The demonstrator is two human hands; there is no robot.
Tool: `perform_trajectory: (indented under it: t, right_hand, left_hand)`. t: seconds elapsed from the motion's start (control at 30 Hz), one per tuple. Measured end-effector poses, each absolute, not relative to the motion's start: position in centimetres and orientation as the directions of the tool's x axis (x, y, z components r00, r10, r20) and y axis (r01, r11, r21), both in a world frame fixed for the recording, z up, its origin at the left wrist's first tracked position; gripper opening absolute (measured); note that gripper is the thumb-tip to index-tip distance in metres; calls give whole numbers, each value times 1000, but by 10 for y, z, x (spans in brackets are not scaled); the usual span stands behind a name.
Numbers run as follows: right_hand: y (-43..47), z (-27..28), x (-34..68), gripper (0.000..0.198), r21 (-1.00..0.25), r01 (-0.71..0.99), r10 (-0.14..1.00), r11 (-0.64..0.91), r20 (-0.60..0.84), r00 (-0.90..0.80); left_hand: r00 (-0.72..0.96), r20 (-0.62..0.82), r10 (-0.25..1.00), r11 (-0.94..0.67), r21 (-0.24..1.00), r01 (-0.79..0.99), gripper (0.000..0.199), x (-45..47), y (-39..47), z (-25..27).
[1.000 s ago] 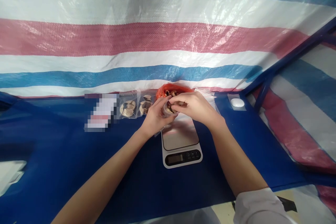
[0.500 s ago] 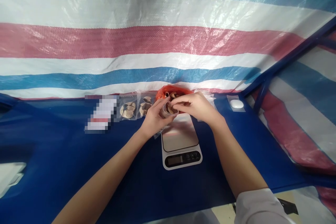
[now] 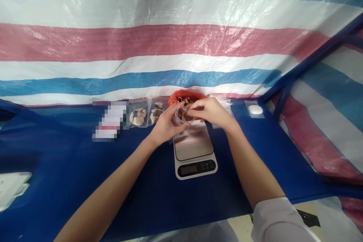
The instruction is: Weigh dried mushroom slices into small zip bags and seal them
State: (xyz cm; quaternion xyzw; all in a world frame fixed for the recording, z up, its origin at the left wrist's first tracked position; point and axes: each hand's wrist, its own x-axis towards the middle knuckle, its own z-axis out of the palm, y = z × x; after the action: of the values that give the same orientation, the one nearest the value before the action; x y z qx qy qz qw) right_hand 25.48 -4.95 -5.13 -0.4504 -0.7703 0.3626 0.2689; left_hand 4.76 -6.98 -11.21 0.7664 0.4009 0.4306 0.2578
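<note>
In the head view my left hand [image 3: 165, 127] is wrapped around a small clear plastic cup [image 3: 179, 115], its mouth tilted toward me. Some brown dried pieces seem to lie inside the cup. My right hand [image 3: 213, 112] is at the cup's right rim with thumb and fingers pinched together; whatever they hold is too small to make out. Just behind both hands stands an open red plastic bag [image 3: 175, 96] with brown, curled dried slices [image 3: 187, 101] in it. Below the cup lies a white kitchen scale [image 3: 195, 147] with a steel plate; its display looks dark.
Left of the bag lie two clear zip bags [image 3: 138, 117] of dried slices and a blurred-out paper [image 3: 110, 121]. Clear bags [image 3: 222, 102] lie behind my right hand. A white oval object [image 3: 255, 110] sits further right, a white case [image 3: 13, 189] far left, on the blue table [image 3: 70, 166].
My right hand's fingers have drawn back slightly from inside the cup to its right rim. My left hand keeps its hold on the cup. The view has shifted a little.
</note>
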Motion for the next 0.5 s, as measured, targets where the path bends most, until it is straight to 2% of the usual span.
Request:
perform_trajectory:
  t: [0.1, 0.2, 0.4, 0.5]
  right_hand:
    - [-52, -49, 250, 17, -774, 529, 902, 348, 123, -413]
    - [-54, -47, 247, 15, -768, 545, 911, 337, 121, -393]
    - [-47, -50, 263, 23, -824, 452, 884, 341, 118, -451]
    - [-39, -54, 273, 21, -773, 506, 885, 382, 148, -442]
  left_hand:
    - [280, 393, 876, -480, 766, 426, 73, 49, -73, -106]
    - [230, 392, 891, -454, 785, 422, 63, 52, -76, -102]
    - [177, 337, 925, -379, 857, 348, 56, 47, -75, -100]
    - [170, 356, 919, -394, 846, 359, 53, 41, -73, -96]
